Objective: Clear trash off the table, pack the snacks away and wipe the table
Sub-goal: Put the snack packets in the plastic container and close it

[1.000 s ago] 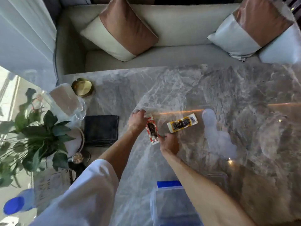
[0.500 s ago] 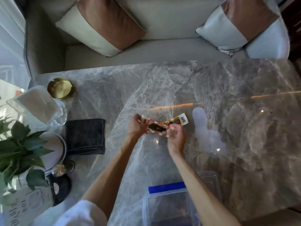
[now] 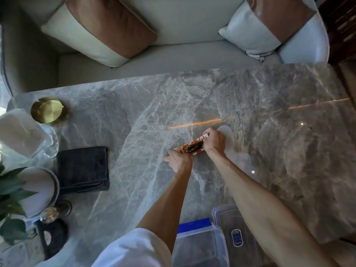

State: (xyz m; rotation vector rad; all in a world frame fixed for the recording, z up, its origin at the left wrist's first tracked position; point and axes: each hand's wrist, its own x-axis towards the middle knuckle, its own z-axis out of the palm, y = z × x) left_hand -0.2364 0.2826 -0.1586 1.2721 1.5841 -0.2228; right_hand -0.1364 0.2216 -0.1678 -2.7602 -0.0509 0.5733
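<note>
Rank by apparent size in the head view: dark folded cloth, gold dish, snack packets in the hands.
1. dark folded cloth
2. gold dish
3. snack packets, partly hidden by the left hand and right hand, so the gap with the dish is unsure.

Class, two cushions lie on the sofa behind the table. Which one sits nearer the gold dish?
The left cushion, above the gold dish at the marble table's left end; the right cushion lies opposite.

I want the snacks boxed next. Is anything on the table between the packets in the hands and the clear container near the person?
Nothing visible does. The snack packets are held by the left hand and right hand; only bare marble table and the person's own forearms lie before the clear container.
</note>
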